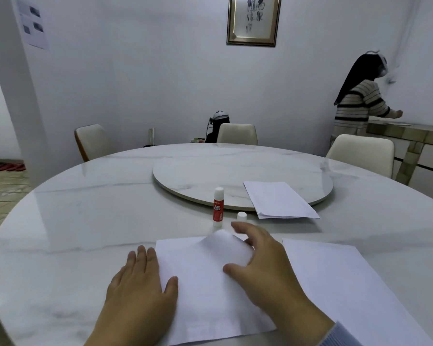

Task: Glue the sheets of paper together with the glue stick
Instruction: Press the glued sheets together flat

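The glue stick (218,207) reads "GLUE STICK".

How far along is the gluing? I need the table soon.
Done: the glue stick stands uncapped, its cap beside it. In hand: the left hand rests flat on the near sheet's left edge while the right hand lifts its far edge. Left: a second sheet lies to the right and a stack on the turntable, seemingly unjoined. No glue shows.
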Demonstrator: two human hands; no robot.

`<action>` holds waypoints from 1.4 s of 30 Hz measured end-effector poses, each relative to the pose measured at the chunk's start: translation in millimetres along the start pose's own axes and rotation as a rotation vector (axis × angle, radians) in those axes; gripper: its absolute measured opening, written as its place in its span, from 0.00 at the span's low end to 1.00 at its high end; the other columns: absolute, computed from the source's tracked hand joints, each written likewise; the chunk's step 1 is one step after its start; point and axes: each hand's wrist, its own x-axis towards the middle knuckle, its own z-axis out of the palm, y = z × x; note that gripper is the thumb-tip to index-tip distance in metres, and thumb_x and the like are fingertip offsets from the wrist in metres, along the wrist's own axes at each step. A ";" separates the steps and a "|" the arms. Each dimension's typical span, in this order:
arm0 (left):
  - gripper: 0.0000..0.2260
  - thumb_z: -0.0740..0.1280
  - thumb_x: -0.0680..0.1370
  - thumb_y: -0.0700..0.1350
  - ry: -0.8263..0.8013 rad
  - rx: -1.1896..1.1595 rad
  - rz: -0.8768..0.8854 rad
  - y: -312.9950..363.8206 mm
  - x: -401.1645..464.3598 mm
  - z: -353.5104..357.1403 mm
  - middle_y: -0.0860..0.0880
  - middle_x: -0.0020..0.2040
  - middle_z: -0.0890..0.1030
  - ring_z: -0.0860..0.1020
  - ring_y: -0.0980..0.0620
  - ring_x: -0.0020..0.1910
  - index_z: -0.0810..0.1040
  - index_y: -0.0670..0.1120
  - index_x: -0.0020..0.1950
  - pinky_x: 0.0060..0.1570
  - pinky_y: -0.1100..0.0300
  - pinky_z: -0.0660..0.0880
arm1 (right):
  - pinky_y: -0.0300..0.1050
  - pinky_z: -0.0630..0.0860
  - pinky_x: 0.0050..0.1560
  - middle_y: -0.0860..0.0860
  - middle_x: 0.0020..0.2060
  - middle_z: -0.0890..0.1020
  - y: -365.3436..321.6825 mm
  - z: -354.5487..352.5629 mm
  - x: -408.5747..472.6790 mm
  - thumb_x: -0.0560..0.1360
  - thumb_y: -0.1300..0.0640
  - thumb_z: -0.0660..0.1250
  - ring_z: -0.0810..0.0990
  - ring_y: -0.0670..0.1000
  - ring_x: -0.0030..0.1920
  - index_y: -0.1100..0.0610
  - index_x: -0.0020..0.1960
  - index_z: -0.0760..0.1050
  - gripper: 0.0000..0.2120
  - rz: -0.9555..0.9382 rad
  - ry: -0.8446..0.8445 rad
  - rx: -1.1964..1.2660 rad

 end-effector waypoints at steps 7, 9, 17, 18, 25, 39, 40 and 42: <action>0.29 0.50 0.81 0.53 0.064 -0.168 -0.050 -2.9 4.1 -2.9 0.49 0.79 0.45 0.44 0.51 0.78 0.43 0.45 0.77 0.75 0.55 0.49 | 0.29 0.72 0.52 0.32 0.63 0.64 1.1 -16.2 4.6 0.67 0.59 0.76 0.75 0.40 0.52 0.34 0.60 0.72 0.29 -0.048 -0.112 0.086; 0.25 0.50 0.81 0.49 0.107 -0.305 -0.072 -4.3 6.2 -3.7 0.48 0.79 0.50 0.48 0.50 0.78 0.48 0.45 0.77 0.74 0.54 0.50 | 0.26 0.71 0.43 0.35 0.49 0.79 2.9 -22.0 5.9 0.69 0.62 0.73 0.78 0.40 0.43 0.38 0.47 0.80 0.18 -0.086 -0.181 0.090; 0.19 0.55 0.81 0.50 0.334 -0.842 -0.115 -18.5 11.7 -15.1 0.41 0.69 0.70 0.66 0.43 0.69 0.69 0.43 0.68 0.68 0.50 0.60 | 0.31 0.76 0.41 0.43 0.35 0.87 -17.1 -69.4 18.2 0.73 0.68 0.69 0.83 0.39 0.37 0.45 0.35 0.85 0.19 -0.199 0.022 0.385; 0.21 0.56 0.79 0.55 0.333 -0.852 -0.082 -19.4 13.3 -12.9 0.42 0.67 0.72 0.68 0.42 0.68 0.71 0.44 0.67 0.67 0.50 0.61 | 0.30 0.77 0.39 0.44 0.33 0.86 -20.6 -83.1 21.8 0.72 0.69 0.69 0.82 0.40 0.34 0.49 0.35 0.86 0.18 -0.192 0.133 0.504; 0.52 0.38 0.46 0.81 0.041 -0.189 0.283 3.8 3.5 -3.5 0.67 0.73 0.55 0.53 0.61 0.76 0.62 0.68 0.68 0.72 0.60 0.51 | 0.34 0.73 0.29 0.50 0.41 0.82 3.1 -116.0 80.7 0.75 0.66 0.64 0.75 0.44 0.31 0.53 0.53 0.82 0.14 0.144 0.686 0.657; 0.22 0.56 0.58 0.71 0.143 -0.085 0.429 -3.5 16.5 12.9 0.62 0.43 0.84 0.84 0.62 0.40 0.72 0.63 0.47 0.35 0.66 0.66 | 0.47 0.71 0.57 0.60 0.65 0.73 44.9 -59.6 108.5 0.73 0.61 0.70 0.73 0.59 0.63 0.66 0.69 0.66 0.28 0.555 0.096 0.031; 0.23 0.56 0.58 0.70 0.168 -0.090 0.445 -2.1 15.2 12.1 0.62 0.43 0.84 0.84 0.62 0.40 0.71 0.62 0.48 0.35 0.66 0.67 | 0.48 0.71 0.58 0.61 0.59 0.75 42.3 -60.7 107.5 0.73 0.61 0.70 0.74 0.60 0.60 0.67 0.64 0.70 0.23 0.560 0.097 0.015; 0.24 0.56 0.58 0.70 0.205 -0.087 0.467 -1.5 16.5 15.0 0.62 0.43 0.84 0.84 0.61 0.41 0.69 0.61 0.49 0.33 0.65 0.71 | 0.50 0.73 0.53 0.58 0.45 0.76 39.3 -61.2 106.3 0.72 0.62 0.70 0.75 0.58 0.50 0.64 0.51 0.72 0.11 0.577 0.118 0.024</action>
